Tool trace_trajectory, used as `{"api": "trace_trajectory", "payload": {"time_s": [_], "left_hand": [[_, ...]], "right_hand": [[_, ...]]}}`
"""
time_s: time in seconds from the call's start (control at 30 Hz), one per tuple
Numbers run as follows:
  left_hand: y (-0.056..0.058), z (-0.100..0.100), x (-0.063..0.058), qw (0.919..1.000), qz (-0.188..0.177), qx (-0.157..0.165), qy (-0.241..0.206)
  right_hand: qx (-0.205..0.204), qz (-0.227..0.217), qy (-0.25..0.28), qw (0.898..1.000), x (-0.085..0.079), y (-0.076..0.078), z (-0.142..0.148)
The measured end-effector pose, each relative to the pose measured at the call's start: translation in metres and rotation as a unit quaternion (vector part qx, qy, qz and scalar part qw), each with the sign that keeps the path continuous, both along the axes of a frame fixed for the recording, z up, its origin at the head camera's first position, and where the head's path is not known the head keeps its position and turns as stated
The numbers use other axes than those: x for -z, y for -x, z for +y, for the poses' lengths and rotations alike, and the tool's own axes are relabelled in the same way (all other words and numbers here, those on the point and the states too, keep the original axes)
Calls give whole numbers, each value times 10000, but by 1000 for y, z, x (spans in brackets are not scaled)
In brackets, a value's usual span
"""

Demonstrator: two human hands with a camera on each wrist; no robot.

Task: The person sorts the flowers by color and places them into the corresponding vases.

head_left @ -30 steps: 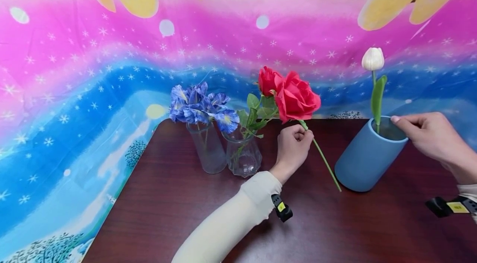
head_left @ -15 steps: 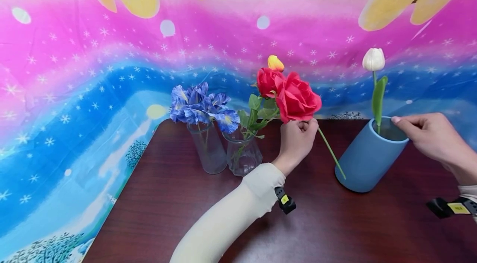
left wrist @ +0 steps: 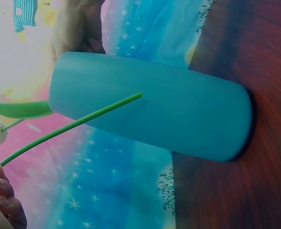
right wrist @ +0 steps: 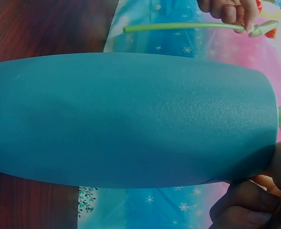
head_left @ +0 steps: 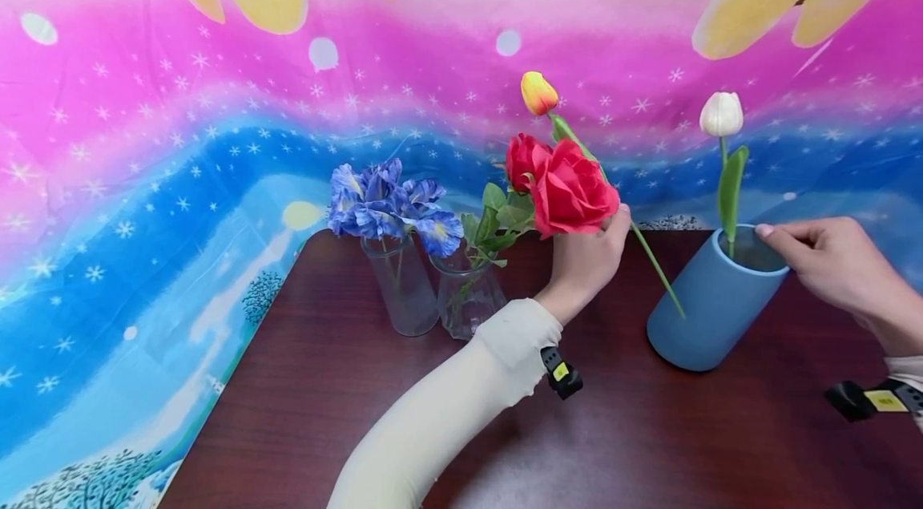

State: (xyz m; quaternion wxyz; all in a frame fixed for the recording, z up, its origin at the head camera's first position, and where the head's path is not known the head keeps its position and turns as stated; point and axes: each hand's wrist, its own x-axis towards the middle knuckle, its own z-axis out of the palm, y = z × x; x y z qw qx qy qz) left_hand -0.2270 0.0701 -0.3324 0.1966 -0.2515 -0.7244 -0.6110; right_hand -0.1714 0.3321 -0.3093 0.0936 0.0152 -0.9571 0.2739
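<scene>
My left hand (head_left: 587, 264) pinches the green stem of a yellow-orange tulip (head_left: 539, 94), partly behind the red roses. The bloom leans up to the left, and the stem's lower end points down in front of the blue vase (head_left: 710, 309). In the left wrist view that stem (left wrist: 74, 125) crosses before the vase's side. My right hand (head_left: 840, 268) grips the vase's rim, thumb on the near edge and fingers outside, as the right wrist view shows its curled fingers (right wrist: 247, 205). A white tulip (head_left: 721, 115) with one long leaf stands in the vase.
Left of the left hand, a slim glass vase (head_left: 407, 304) holds blue irises (head_left: 392, 208). Beside it, a faceted glass vase (head_left: 469, 313) holds red roses (head_left: 573, 192), which overhang the left hand. The dark wooden table (head_left: 324, 413) backs onto a printed cloth (head_left: 433, 76).
My left hand has risen slightly and shifted right with the yellow-orange tulip, whose bloom has come up from behind the roses. The stem's end has moved up over the blue vase. My right hand stays put.
</scene>
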Motion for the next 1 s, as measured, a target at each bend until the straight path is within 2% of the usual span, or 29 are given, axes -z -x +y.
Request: {"api": "trace_trajectory", "payload": {"time_s": [0.4,0.57,0.67,1.0], "left_hand": [[-2,3,-19,9997,62,150,160],[-4,3,-28,9999,-45,164,-1],[-6,3,-33,9998,-122,140,56],[-7,6,-48,9972,-425,377,-484]], "right_hand": [[-25,37,52,10000,-2,-1,-1],[-43,31,75,10000,-2,-2,-1],[-57,62,106,9999,-2,-2,-1],[-68,78,153,9998,-1,-2,-1]]}}
